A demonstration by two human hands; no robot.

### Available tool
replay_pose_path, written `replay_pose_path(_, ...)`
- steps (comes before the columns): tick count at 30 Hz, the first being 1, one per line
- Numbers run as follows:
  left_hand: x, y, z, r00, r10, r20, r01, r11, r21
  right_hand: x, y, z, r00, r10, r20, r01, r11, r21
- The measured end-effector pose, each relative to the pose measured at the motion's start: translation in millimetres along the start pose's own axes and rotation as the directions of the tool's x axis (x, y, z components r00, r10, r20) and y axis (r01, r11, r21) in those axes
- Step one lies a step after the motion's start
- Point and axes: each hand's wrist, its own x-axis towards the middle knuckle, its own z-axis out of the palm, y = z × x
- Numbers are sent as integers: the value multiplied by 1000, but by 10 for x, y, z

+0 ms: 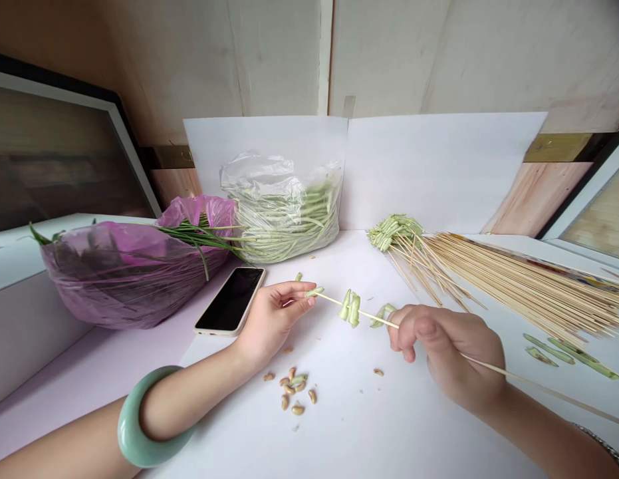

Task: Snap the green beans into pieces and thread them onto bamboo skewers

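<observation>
Your left hand [274, 318] is raised above the white counter [389, 419], its grip closed at the near tip of a bamboo skewer [334, 303], fingertips pinched on a pale green long bean piece [314, 291]. Your right hand [446, 352] has its grip clamped on the skewer further along, with the skewer's tail running out past the right edge of the view. Between your hands, folded bean pieces [350, 309] sit threaded on the skewer, held in the air and touching nothing else. A jade bangle [134, 419] circles your left forearm, and a metal chain bracelet [606, 447] shows at the lower right edge on your right wrist. Your left hand sits just beside a smartphone [231, 301], which lies face up with a dark screen. Beyond it are a purple plastic bag [129, 269] holding green stalks and a clear bag of long beans [284, 223], both against the white backing board [439, 173]. On the right, a loose pile of bamboo skewers [518, 283] reaches close to your right knuckles, with a gap between them; a bundle of threaded beans [393, 233] lies at its far end. Bean strips [571, 352] lie near the right edge, and small brown bean seeds [292, 389] lie on the counter below your hands.
</observation>
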Motion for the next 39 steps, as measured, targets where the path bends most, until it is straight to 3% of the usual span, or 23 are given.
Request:
replay_pose_path(12,9,-12,-12,999,36,-5,-36,999,38,-14,-18,-12,994,-106,24,106,994,-4)
replay_pose_path(20,13,4,-10,997,-39,60,50,981,-189,18,-45,2,991,-133,32,133,991,9)
replay_pose_path(27,15,-1,-6,992,-85,99,104,972,-209,12,-25,3,983,-182,41,180,983,40)
replay_pose_path(31,-1,-1,-5,984,-82,157,114,972,-207,28,-46,-4,985,-173,25,172,984,51)
replay_pose_path(39,16,-16,-18,980,-94,173,134,962,-237,39,-57,-14,990,-141,28,139,989,46)
